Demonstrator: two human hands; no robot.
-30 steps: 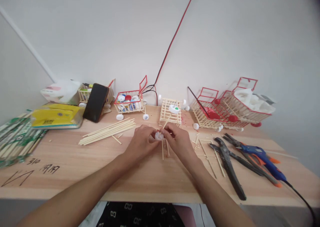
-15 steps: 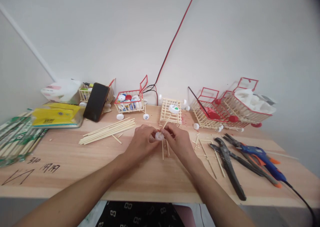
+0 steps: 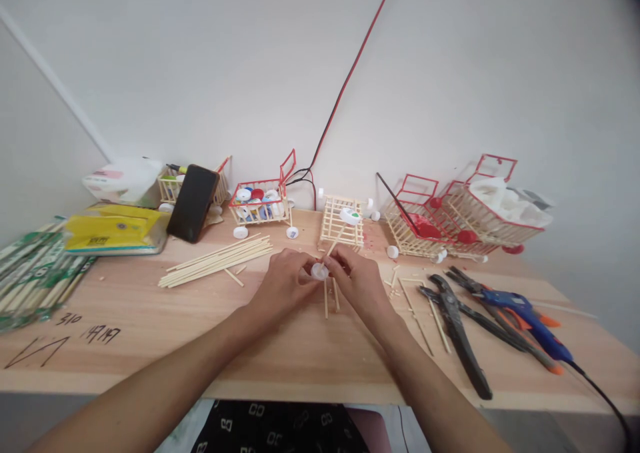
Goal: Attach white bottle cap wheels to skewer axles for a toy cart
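Observation:
My left hand (image 3: 289, 276) pinches a translucent white bottle cap (image 3: 319, 271), its hollow side facing up, above the middle of the table. Close beside it, my right hand (image 3: 356, 273) grips a thin wooden stick (image 3: 334, 241) whose lower end meets the cap. At the stick's far end is a white cap with a green mark (image 3: 349, 216), in front of a small wooden lattice frame (image 3: 327, 223). Two short sticks (image 3: 326, 300) lie under and between my hands.
Loose sticks (image 3: 215, 262) lie left of my hands, near a phone (image 3: 193, 203) and a yellow packet (image 3: 117, 230). Small carts (image 3: 257, 206) line the wall. Cutters (image 3: 460, 336) and a blue glue gun (image 3: 530, 320) lie at right.
The cap with the green mark has shifted slightly right and tilted with its stick. My hands have barely moved and keep their hold.

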